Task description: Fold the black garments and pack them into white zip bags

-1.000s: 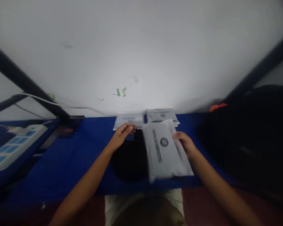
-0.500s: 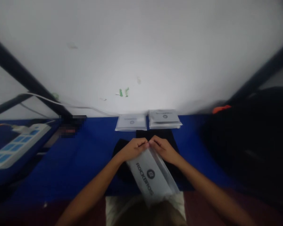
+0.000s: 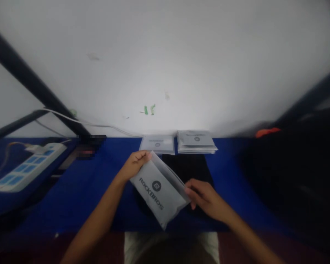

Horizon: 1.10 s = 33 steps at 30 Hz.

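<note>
A frosted plastic pouch (image 3: pixel 150 200) printed "ROCKBROS" with a round logo is held tilted above the table's near part. My left hand (image 3: pixel 136 164) pinches its upper left corner between thumb and fingers. At the pouch's right corner, the fingers of my right hand (image 3: pixel 205 196) are closed on the edge. Black fabric (image 3: pixel 185 167) lies beneath the pouch and behind it, partly covered. What the pouch contains cannot be made out.
Against the wall lie a similar pouch (image 3: pixel 165 143) and a stack of pouches (image 3: pixel 196 142) on the blue tabletop (image 3: pixel 99 190). A white power strip (image 3: pixel 30 167) with a cable is at left. A large dark mass (image 3: pixel 299 176) with an orange patch fills the right side.
My hands were together at the pouch's top corner. My right hand has slid down along the edge to the right corner, while the left has moved left and the pouch has swung up.
</note>
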Tool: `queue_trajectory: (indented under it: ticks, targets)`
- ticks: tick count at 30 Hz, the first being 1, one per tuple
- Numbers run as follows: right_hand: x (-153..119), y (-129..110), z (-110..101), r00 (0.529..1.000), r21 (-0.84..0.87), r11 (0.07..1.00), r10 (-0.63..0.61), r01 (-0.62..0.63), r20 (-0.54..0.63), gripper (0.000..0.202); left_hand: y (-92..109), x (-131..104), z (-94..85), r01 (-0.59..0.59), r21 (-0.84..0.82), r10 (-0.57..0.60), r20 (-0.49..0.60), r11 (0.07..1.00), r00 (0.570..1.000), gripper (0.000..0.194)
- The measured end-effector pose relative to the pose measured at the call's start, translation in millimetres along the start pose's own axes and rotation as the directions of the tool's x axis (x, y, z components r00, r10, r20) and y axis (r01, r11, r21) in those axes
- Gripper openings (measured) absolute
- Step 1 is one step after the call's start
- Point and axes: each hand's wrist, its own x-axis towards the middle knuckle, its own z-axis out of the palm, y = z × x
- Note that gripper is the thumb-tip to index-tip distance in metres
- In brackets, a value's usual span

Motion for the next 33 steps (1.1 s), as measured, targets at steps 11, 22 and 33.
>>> queue_trajectory:
  ticks: [11,22,33]
  targets:
    - [38,-5,2,0.948,0.038,0.975,-0.221,0.218,0.227,0.021,14,-11,51.0,-0.299,0.343,0.266,0.142,0.890,0.953,0.033]
    - [43,15,8,0.978,0.350,0.935,0.027,0.048,-0.207,0.026,-6,-38,52.0,-0.287,0.291,0.363,-0.254,0.913,0.897,0.043]
    - [42,13,9,0.907,0.690,0.724,0.283,0.013,-0.314,0.033,-33,-20,39.1,-0.101,-0.426,-0.060,-0.348,0.899,0.935,0.030]
